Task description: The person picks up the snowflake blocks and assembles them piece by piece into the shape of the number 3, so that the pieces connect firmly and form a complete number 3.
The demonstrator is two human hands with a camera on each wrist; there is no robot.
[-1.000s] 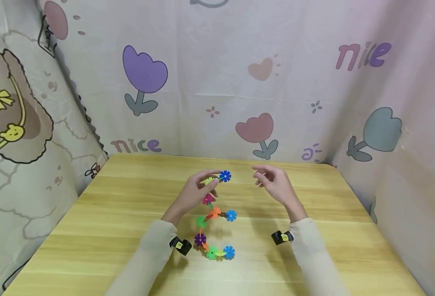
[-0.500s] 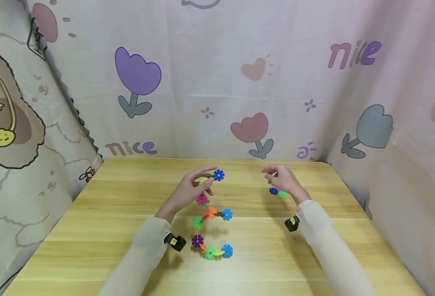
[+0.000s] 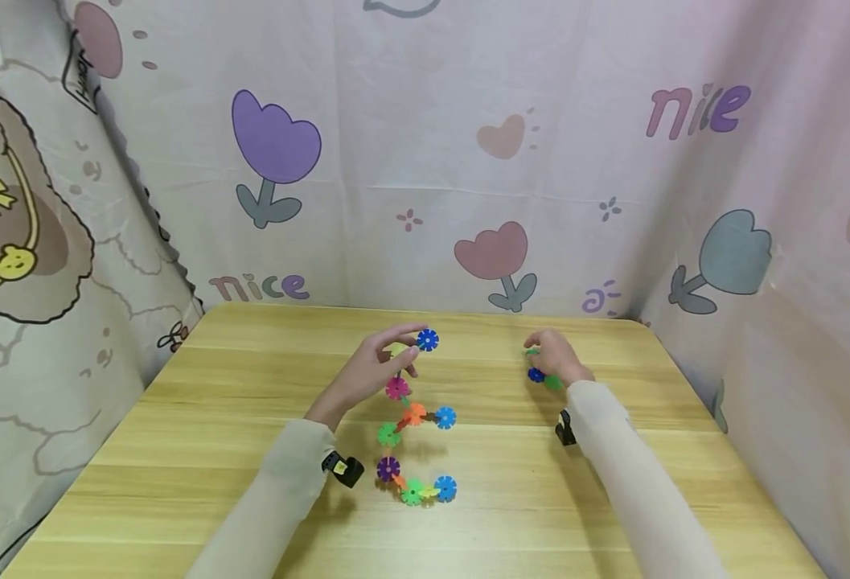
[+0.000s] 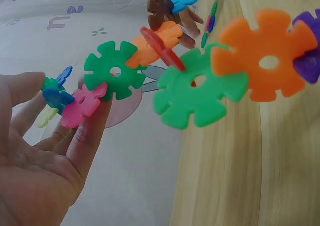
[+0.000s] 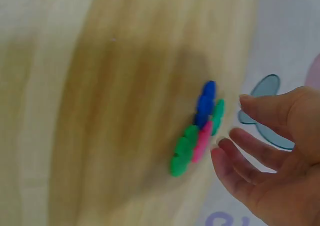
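My left hand (image 3: pixel 367 374) pinches the upper end of a zigzag chain of slotted plastic snowflake discs (image 3: pixel 389 435). A dark blue disc (image 3: pixel 428 340) sticks out past the fingertips. Down from the hand run pink, orange, green and purple discs, with light blue discs (image 3: pixel 445 488) on two side branches. The left wrist view shows a pink disc (image 4: pixel 79 110) against the fingers. My right hand (image 3: pixel 558 358) hovers over a few loose discs, its fingers loosely bent and holding nothing. Below it lie a blue disc (image 5: pixel 205 105), a green one (image 5: pixel 183 153), a pink one (image 5: pixel 201 143) and a teal one (image 5: pixel 218 117).
The wooden table (image 3: pixel 251 482) reaches back to a printed curtain (image 3: pixel 396 121) that also closes off both sides. The lower part of the chain hangs over the middle of the table, left of the loose discs.
My right hand has moved right and down from beside the chain to the loose discs, which came into sight beneath it. The left hand keeps its hold on the chain, almost still.
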